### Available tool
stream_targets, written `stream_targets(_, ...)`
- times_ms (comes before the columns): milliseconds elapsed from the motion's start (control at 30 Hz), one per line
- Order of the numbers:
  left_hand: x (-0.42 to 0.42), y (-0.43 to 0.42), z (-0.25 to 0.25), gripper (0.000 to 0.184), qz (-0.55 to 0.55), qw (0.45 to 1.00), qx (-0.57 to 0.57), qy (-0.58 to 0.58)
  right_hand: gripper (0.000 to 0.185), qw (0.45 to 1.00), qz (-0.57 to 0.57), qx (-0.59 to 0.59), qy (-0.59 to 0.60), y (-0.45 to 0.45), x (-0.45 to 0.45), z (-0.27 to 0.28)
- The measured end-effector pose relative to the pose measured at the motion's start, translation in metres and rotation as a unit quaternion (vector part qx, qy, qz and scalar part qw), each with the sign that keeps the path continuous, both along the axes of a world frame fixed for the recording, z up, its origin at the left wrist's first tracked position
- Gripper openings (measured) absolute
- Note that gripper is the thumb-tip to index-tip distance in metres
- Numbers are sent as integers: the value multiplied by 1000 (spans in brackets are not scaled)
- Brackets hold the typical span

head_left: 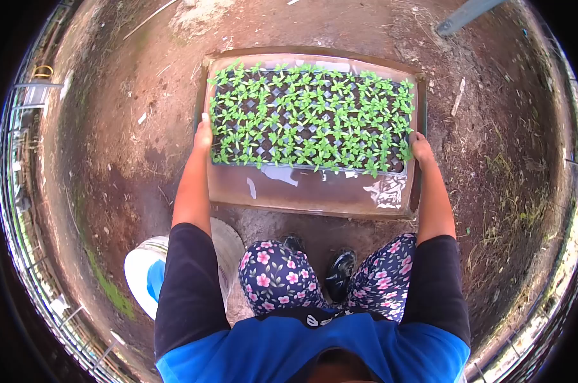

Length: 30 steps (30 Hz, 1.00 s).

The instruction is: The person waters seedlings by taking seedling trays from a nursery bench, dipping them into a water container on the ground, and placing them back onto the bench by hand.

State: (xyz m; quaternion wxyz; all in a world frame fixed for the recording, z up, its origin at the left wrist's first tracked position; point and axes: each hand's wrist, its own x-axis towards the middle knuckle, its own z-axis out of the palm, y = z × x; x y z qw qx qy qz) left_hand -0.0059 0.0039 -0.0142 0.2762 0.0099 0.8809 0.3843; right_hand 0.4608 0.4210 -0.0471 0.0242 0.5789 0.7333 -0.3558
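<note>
A black seedling tray (pixel 263 153) full of small green seedlings (pixel 314 115) is between my hands. It is over a shallow rectangular basin (pixel 238 191) of brownish water; whether it touches the water I cannot tell. My left hand (pixel 203 135) grips the tray's left end, thumb up along the edge. At the opposite end, my right hand (pixel 421 148) is closed on the tray's edge, its fingertips partly hidden by leaves. Several cells near the middle and lower right show dark soil without leaves.
Beside my left arm stands a white bucket (pixel 228 246), next to a white container (pixel 139 271) with something blue in it. A grey pole (pixel 471 16) slants in at the upper right. Bare brown soil (pixel 135 121) surrounds the basin, and my dark boots (pixel 340 274) are below it.
</note>
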Motion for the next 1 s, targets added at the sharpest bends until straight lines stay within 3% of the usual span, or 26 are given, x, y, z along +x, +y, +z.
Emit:
stream_targets(33,2,5,8,78,60,996,26,-68,41,999,-17,-8,38,-6,-10,12)
stream_targets(67,3,10,15,81,117,989,7,-87,33,974,-127,-148,114,-13,-18,25)
stream_targets(100,-6,3,22,77,75,986,16,-145,29,970,-153,-149,115,-10,-20,28)
stream_targets(167,-13,-2,26,59,94,983,10,-157,23,960,-202,-153,121,-4,-28,33)
stream_targets(200,-18,0,28,50,49,988,3,-144,20,955,-237,-141,113,-3,-35,42)
stream_targets(300,-33,9,31,22,-48,990,-1,-134,21,988,-95,-57,107,-7,-49,66)
stream_targets(333,-31,15,35,21,-126,990,-53,-20,21,997,-37,-10,60,-2,-46,62)
stream_targets(367,-23,23,45,20,-202,969,-102,95,28,995,-9,55,85,5,-42,42)
stream_targets(400,-4,34,76,25,-237,957,-77,149,23,987,29,43,152,0,-47,59)
stream_targets(433,2,34,67,32,-205,955,36,213,18,973,66,35,219,-13,-58,81)
stream_targets(467,6,39,83,30,-256,940,56,218,15,968,59,34,240,-23,-69,93)
stream_targets(533,14,55,114,36,-208,956,56,200,16,963,80,119,230,-46,-89,164)
stream_targets(567,28,65,151,47,-184,964,101,163,21,881,279,377,54,-41,-97,171)
stream_targets(600,39,76,196,46,-178,970,98,132,22,938,173,259,153,-51,-100,234)
stream_targets(633,44,81,242,48,-170,974,111,102,24,945,72,179,265,-55,-98,276)
stream_targets(667,50,71,293,28,-189,967,64,157,25,938,37,140,315,-62,-86,290)
stream_targets(700,39,65,349,17,-246,962,102,69,22,943,-68,-4,326,-54,-69,348)
stream_targets(733,35,64,394,26,-249,954,135,101,21,934,-106,-51,336,-40,-48,377)
stream_targets(767,31,62,447,22,-223,961,157,36,19,912,-142,-90,375,-34,-26,439)
stream_targets(833,8,66,528,18,-201,957,207,-21,17,858,-184,-126,463,-11,12,495)
stream_targets(867,5,77,569,17,-215,960,182,-2,17,793,-214,-163,547,-1,22,514)
stream_targets(900,-16,55,581,15,-202,944,244,-91,16,804,-217,-139,536,-13,24,599)
stream_targets(933,-11,62,617,16,-167,951,252,-74,16,794,-228,-144,546,-17,33,643)
stream_targets(967,-5,74,640,16,-134,958,246,-55,17,777,-247,-159,557,-20,43,662)
stream_targets(1000,-12,76,656,17,-180,946,257,-84,18,811,-242,-103,522,-22,50,669)
